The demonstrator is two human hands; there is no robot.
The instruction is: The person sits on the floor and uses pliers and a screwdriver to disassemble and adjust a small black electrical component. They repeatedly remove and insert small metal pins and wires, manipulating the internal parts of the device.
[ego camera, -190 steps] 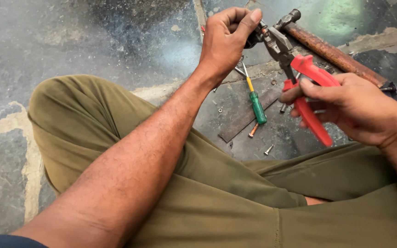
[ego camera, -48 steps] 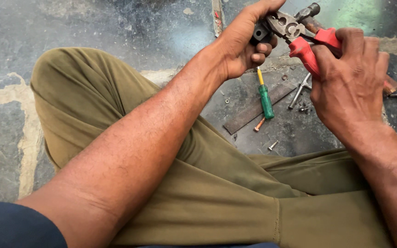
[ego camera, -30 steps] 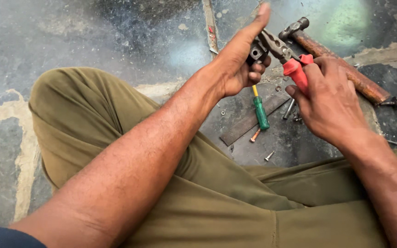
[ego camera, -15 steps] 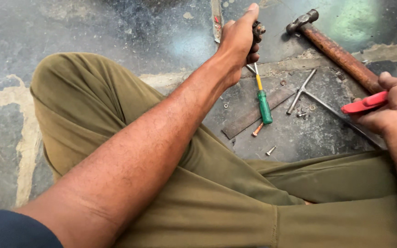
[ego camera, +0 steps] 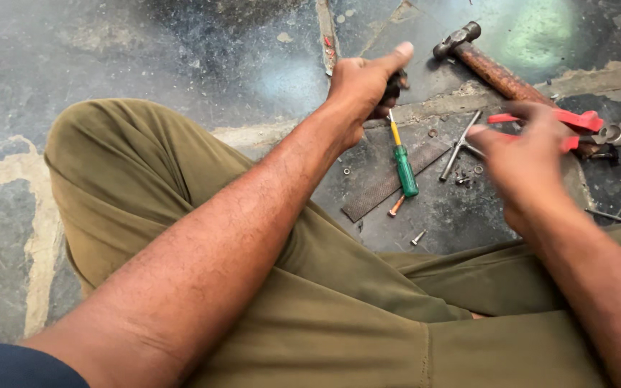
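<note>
L hand (ego camera: 361,82) is seen closed in a fist w/ thumb stuck out, gripped round a small dark part (ego camera: 395,82) that is mostly hidden by the fingers, so its kind can't be told; it is held above the stone floor (ego camera: 145,50), just over the upper end of the screwdriver (ego camera: 402,164); R hand (ego camera: 522,162) is motion-blurred, fingers spread open, nothing held; it is placed just beside the red-handled pliers (ego camera: 576,126), which are lying on the floor w/ metal jaws pointed R; contact btwn fingertips and pliers can't be told due to blur; screwdriver w/ green handle and yellow shaft is laid on a flat dark metal strip (ego camera: 397,179); a hammer (ego camera: 490,61) w/ rusty brown handle is laid diagonally at upper R, head toward top; a thin metal rod piece (ego camera: 461,144) is seen btwn screwdriver and R hand; 1 screw (ego camera: 417,237) and an orange-tipped bit (ego camera: 395,207) are lying near the strip's lower end; person is seated w/ olive trousers (ego camera: 253,287), knee raised at L.
</note>
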